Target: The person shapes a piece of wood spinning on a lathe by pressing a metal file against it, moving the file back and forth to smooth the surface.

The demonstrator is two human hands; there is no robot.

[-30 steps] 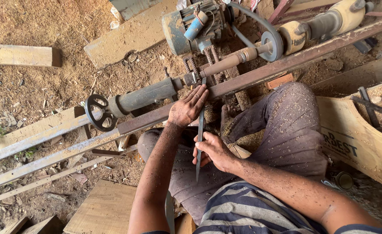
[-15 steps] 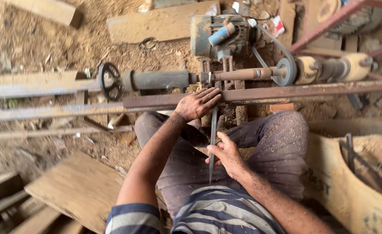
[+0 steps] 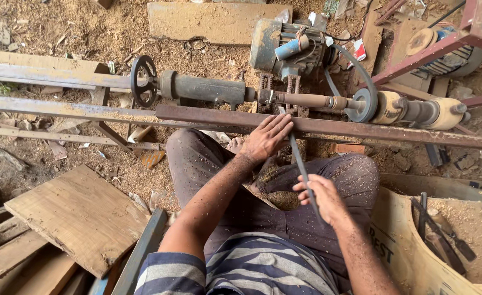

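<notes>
I sit on a sawdust floor before a wood lathe. A thin brown workpiece (image 3: 306, 100) is mounted between the grey tailstock (image 3: 208, 89) and a pulley (image 3: 367, 105). My left hand (image 3: 267, 137) rests flat on the rusty tool-rest bar (image 3: 361, 128), its fingers pressing the tip end of a long dark chisel (image 3: 300, 161). My right hand (image 3: 324, 196) is closed around the chisel's lower end, above my lap. The chisel points up toward the workpiece.
A blue-grey motor (image 3: 284, 46) with a belt sits behind the lathe. A black handwheel (image 3: 143, 81) is at the tailstock's left. Planks (image 3: 82, 218) lie at the left. A wooden box (image 3: 443, 240) with tools and sawdust stands at the right.
The view has swung so the lathe now lies level across the frame. My hands keep their hold on the chisel and bar, with the chisel tip nearer the workpiece.
</notes>
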